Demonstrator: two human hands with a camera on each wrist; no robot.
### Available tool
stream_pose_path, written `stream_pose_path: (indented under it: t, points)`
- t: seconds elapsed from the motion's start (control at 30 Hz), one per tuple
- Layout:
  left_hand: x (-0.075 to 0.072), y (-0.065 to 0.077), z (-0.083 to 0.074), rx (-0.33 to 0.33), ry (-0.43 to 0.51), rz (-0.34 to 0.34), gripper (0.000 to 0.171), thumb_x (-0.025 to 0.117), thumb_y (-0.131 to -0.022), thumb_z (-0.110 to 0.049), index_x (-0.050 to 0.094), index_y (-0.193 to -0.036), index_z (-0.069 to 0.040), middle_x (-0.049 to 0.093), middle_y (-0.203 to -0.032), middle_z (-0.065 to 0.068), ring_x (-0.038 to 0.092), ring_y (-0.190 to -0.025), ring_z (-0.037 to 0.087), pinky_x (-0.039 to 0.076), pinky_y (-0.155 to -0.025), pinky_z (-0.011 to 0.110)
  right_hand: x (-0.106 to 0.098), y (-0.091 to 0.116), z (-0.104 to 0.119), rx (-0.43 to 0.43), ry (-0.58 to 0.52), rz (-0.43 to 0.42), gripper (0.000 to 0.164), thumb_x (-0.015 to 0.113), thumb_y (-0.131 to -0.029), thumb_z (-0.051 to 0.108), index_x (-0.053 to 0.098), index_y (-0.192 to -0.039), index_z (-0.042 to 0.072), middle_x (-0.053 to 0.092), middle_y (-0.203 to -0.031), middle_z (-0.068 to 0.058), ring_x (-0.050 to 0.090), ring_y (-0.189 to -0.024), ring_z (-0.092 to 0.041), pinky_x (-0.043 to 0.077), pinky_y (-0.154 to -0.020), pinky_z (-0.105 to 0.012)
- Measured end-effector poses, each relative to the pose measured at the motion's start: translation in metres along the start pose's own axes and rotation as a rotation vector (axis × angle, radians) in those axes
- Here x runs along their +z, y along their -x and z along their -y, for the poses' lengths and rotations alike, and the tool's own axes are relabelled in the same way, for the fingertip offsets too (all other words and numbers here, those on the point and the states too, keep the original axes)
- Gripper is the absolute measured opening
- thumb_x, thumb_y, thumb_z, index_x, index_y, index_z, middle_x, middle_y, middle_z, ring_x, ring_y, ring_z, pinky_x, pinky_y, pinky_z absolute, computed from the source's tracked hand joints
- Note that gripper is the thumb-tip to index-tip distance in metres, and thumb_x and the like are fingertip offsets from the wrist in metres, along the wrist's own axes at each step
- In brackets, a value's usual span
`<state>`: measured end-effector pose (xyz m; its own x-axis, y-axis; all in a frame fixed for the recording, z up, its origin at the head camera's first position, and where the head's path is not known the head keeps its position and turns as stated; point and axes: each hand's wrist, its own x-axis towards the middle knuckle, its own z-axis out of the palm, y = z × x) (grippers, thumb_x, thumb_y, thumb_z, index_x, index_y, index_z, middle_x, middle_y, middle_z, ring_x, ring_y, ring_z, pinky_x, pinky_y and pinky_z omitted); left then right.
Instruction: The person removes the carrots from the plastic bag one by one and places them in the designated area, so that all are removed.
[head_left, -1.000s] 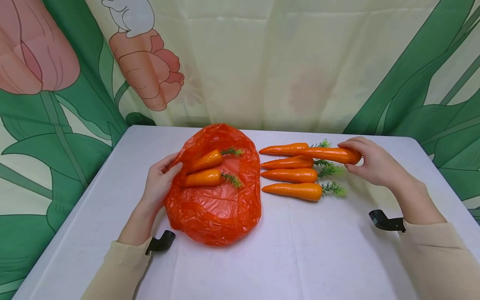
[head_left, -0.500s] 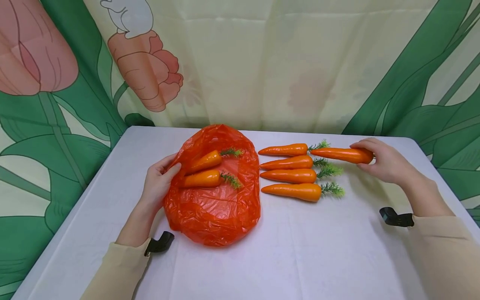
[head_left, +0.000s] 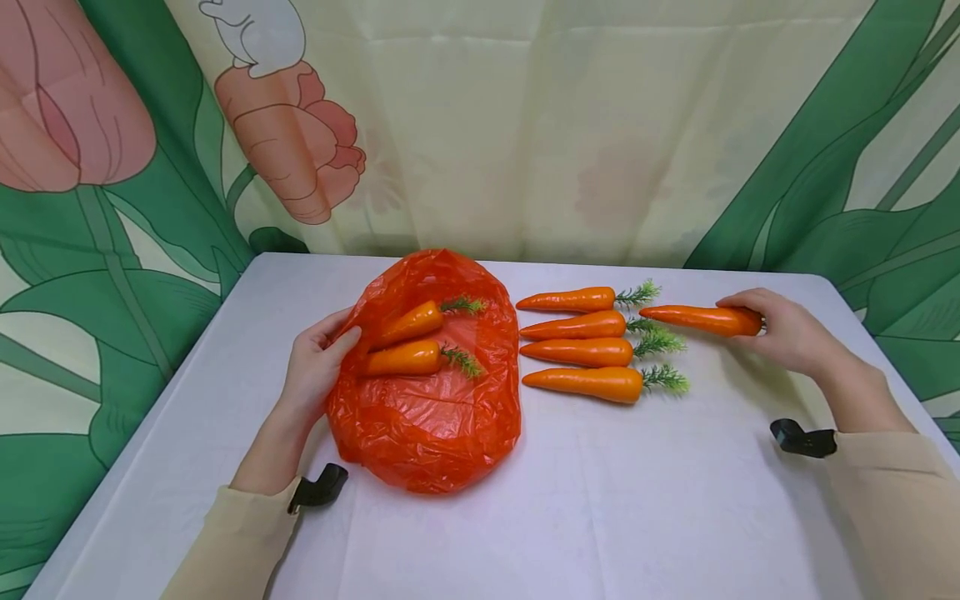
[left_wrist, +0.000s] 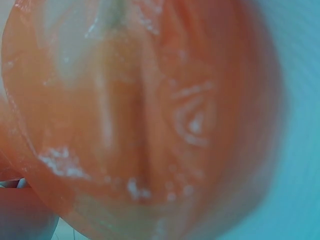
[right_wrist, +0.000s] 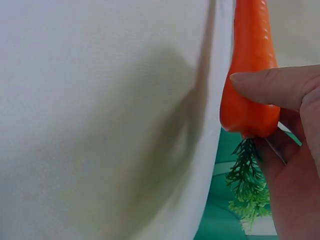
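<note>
My left hand (head_left: 318, 358) pinches the left edge of a thin red plastic bag (head_left: 442, 425), which lies with its mouth toward me. Two carrots (head_left: 408, 357) with green tops rest inside it, their tips to the left. Out to the right, my right hand (head_left: 787, 333) grips a carrot (head_left: 701, 318) near its thick end, tip pointing left. Thumb and fingers close round this carrot (right_wrist: 252, 95) in the right wrist view, and its leafy top (right_wrist: 248, 185) hangs below. Blurred red plastic (left_wrist: 175, 150) fills most of the left wrist view.
Several carrots (head_left: 581, 381) lie in a stacked column right of the bag, tips left and green tops right. A white cloth covers the table (head_left: 600, 500). A printed curtain (head_left: 480, 125) hangs behind the table's far edge.
My right hand has moved right with its carrot, which no longer overlaps the top carrot of the column, and sits slightly lower in view. The left hand and bag have stayed put.
</note>
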<state>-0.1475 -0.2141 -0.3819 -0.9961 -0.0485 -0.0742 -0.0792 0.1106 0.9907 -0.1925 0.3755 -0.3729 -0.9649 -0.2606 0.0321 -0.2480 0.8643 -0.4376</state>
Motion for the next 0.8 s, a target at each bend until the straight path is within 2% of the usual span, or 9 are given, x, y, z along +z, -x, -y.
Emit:
stream_pose_path:
  t: [0.3, 0.8]
  points:
    - [-0.001, 0.000, 0.000, 0.002, 0.014, 0.008, 0.046, 0.051, -0.107, -0.020, 0.047, -0.150, -0.005, 0.050, -0.145, 0.012, 0.049, -0.124, 0.022, 0.049, -0.095, 0.020, 0.006, -0.004, -0.005, 0.055, 0.061, 0.084, 0.047, 0.069, -0.087, -0.003, 0.054, -0.130, -0.013, 0.050, -0.128, -0.036, 0.045, -0.113, -0.052, 0.033, -0.100, -0.072]
    - [-0.001, 0.001, -0.001, 0.020, 0.006, 0.008, 0.045, 0.051, -0.107, -0.018, 0.047, -0.149, -0.001, 0.051, -0.139, 0.013, 0.050, -0.119, 0.020, 0.050, -0.093, 0.019, 0.003, -0.016, -0.010, 0.121, 0.093, 0.106, 0.050, 0.065, -0.091, -0.006, 0.048, -0.138, -0.011, 0.044, -0.137, -0.037, 0.037, -0.122, -0.056, 0.028, -0.104, -0.073]
